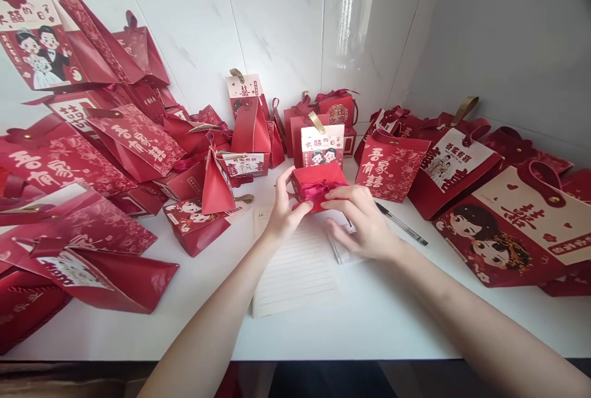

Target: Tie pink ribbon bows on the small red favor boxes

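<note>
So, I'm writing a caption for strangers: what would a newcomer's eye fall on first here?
Likely the red box with a ribbon bow at the centre, between the left hand and right hand. Next, perhaps, the red gift boxes piled along the picture's left, topped by a cartoon bride-and-groom box at upper left.

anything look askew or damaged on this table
Yes: the glossy red printed-paper gift boxes heaped on the left look askew, several leaning or tipped over one another. The small red box with the magenta ribbon shows no clear damage.
</note>
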`<act>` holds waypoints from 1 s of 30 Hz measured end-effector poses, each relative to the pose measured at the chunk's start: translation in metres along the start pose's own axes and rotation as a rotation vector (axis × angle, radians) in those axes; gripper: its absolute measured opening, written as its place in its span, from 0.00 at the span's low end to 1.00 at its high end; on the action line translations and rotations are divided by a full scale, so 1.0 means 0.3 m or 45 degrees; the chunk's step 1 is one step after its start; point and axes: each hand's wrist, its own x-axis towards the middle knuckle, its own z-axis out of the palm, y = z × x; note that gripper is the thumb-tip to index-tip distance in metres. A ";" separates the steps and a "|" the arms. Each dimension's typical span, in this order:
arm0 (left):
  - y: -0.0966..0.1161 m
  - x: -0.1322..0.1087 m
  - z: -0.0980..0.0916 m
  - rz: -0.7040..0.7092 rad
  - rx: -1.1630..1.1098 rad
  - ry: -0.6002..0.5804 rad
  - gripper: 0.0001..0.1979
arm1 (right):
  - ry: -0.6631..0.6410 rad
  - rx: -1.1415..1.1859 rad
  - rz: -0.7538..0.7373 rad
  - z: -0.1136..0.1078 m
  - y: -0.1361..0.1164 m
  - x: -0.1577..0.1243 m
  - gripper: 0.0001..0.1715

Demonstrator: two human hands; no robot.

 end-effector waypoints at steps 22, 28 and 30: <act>0.029 -0.006 0.012 0.040 0.074 0.077 0.20 | -0.072 -0.138 -0.016 0.042 -0.007 -0.004 0.21; 0.031 0.008 0.012 0.048 0.148 0.191 0.13 | -0.068 -0.085 0.009 0.045 -0.014 -0.006 0.10; 0.030 0.008 0.014 0.061 0.167 0.210 0.12 | -0.074 -0.064 0.008 0.045 -0.016 -0.008 0.05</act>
